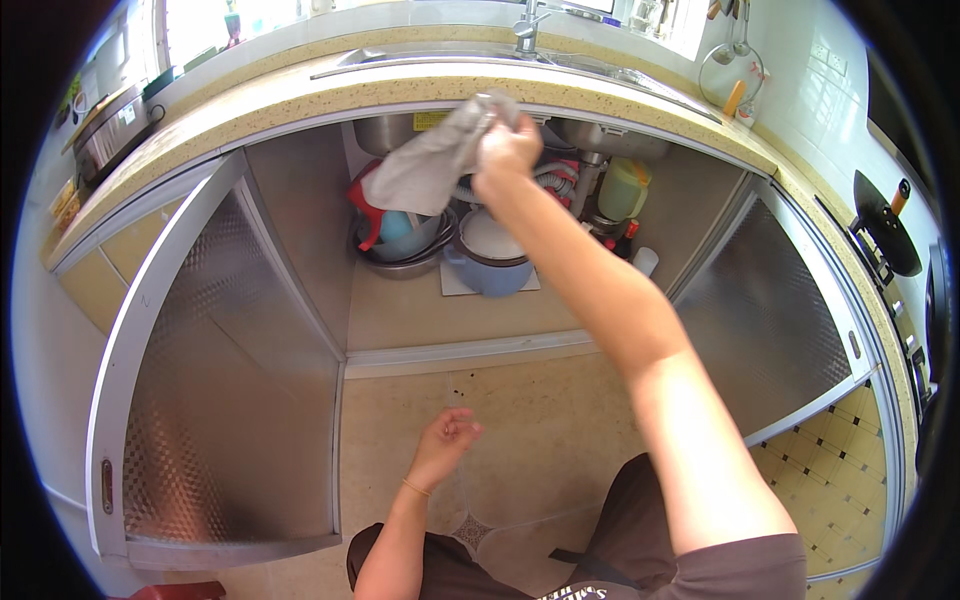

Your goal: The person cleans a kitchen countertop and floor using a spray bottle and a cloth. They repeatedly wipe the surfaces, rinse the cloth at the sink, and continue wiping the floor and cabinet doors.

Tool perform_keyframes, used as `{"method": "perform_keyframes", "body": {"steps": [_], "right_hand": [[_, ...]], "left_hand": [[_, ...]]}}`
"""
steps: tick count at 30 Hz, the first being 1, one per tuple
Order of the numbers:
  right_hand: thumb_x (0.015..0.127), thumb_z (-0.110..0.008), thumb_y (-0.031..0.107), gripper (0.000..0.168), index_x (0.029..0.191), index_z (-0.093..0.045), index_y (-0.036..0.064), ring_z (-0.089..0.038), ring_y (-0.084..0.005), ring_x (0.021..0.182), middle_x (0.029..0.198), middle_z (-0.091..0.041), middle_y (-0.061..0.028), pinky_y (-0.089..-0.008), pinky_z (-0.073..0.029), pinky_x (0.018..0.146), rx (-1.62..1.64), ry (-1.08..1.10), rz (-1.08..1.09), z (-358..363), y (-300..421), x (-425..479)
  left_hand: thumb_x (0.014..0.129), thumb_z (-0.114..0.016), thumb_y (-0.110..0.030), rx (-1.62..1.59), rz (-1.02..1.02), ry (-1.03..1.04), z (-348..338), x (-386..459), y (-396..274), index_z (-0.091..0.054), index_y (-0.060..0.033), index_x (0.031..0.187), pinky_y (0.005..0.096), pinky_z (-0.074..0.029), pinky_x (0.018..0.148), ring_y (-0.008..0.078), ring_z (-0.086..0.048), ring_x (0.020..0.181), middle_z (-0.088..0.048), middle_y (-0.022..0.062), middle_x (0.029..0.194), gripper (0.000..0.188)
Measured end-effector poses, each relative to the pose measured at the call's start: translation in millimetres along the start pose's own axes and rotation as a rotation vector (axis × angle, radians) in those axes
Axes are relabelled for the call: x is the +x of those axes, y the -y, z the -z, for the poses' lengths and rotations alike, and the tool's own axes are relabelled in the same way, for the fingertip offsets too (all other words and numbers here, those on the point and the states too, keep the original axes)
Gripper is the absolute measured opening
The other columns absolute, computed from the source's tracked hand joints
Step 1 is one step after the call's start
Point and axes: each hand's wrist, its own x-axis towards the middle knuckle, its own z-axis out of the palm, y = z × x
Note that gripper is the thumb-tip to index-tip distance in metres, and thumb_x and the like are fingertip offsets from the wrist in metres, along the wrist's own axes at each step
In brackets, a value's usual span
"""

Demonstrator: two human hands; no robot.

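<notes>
My right hand [510, 150] grips a pale grey cloth [427, 165] in front of the open sink cabinet, just below the countertop edge. The cloth hangs out to the left, slightly blurred. Over the tiled floor, my left hand [448, 439] is held with its fingers loosely curled and nothing visible in it. Inside the cabinet, below the cloth, stands a blue pot [491, 271] with a lid [487, 236]. Stacked bowls and basins [409, 262] sit to its left, with a red item [367, 217] partly behind the cloth.
Both cabinet doors, left [232, 375] and right [772, 300], swing out at the sides. A drain pipe [589, 180], a yellow-green container [624, 187] and a white cup [645, 261] stand in the cabinet's right part. Above are the countertop [300, 112] and the faucet [527, 30]; a wok [885, 225] is at right.
</notes>
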Motion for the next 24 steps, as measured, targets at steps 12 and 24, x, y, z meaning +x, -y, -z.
{"method": "perform_keyframes", "body": {"steps": [12, 24], "right_hand": [[0.085, -0.046, 0.018, 0.016, 0.071, -0.047, 0.01, -0.05, -0.0217, 0.055, 0.062, -0.05, -0.0055, -0.0344, -0.045, 0.055, 0.352, 0.009, -0.14, 168.2, 85.8, 178.6], [0.093, -0.028, 0.018, 0.024, 0.1, -0.05, 0.01, -0.056, -0.0287, 0.086, 0.1, -0.056, -0.0097, -0.0468, -0.047, 0.076, 0.407, -0.015, -0.075, 144.9, 12.7, 145.3]], "left_hand": [[0.079, -0.063, -0.016, 0.167, -0.103, -0.049, 20.6, -4.5, 0.7, -0.052, -0.002, 0.106, 0.0246, -0.045, 0.07, 0.0112, -0.055, 0.077, -0.061, 0.007, 0.086, 0.033], [0.08, -0.062, -0.015, 0.295, -0.181, -0.085, 24.5, 5.7, -6.8, -0.052, -0.0038, 0.108, 0.0231, -0.044, 0.069, 0.0093, -0.055, 0.078, -0.061, 0.0038, 0.085, 0.031]]}}
